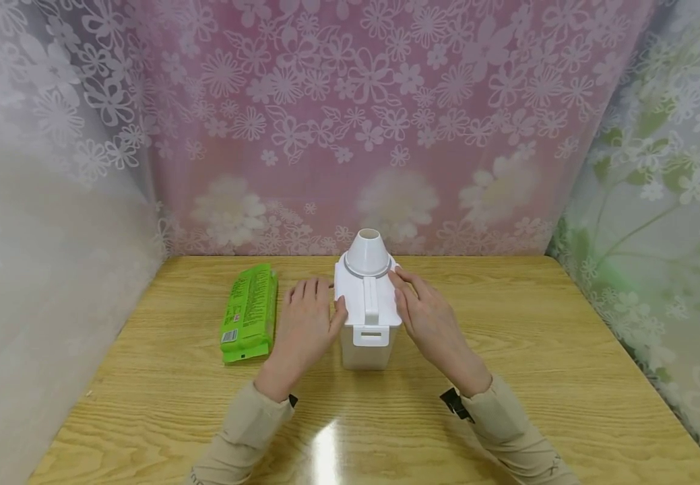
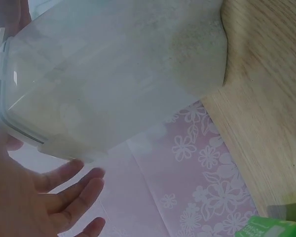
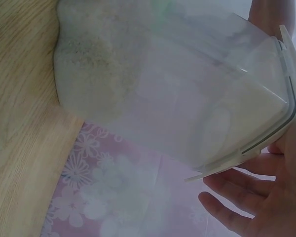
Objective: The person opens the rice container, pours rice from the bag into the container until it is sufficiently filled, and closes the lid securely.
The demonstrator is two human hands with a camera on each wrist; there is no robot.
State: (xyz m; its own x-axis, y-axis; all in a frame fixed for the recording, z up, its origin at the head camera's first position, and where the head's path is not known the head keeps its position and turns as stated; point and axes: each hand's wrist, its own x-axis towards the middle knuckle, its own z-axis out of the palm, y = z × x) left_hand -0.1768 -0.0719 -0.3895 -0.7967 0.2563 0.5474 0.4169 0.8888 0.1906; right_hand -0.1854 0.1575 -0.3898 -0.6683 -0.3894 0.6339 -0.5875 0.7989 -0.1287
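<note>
A translucent storage container (image 1: 366,351) with a white lid (image 1: 354,303) stands upright on the table. On the lid sit a white cone-shaped cap (image 1: 368,254) and a raised handle; a latch (image 1: 370,335) hangs at the front. Pale grains (image 3: 96,59), like rice, fill its lower part. My left hand (image 1: 308,316) is at the lid's left edge, thumb against it, other fingers reaching past the side. At the right edge, my right hand (image 1: 433,316) touches the lid with its fingers (image 3: 241,190) near a side latch (image 3: 222,168), which sticks outward in the right wrist view.
A green soft packet (image 1: 249,313) with printed text lies left of my left hand. The wooden table (image 1: 537,377) ends at a pink floral curtain (image 1: 350,135) behind, with pale curtains at both sides. Dark straps (image 1: 455,404) show at my wrists.
</note>
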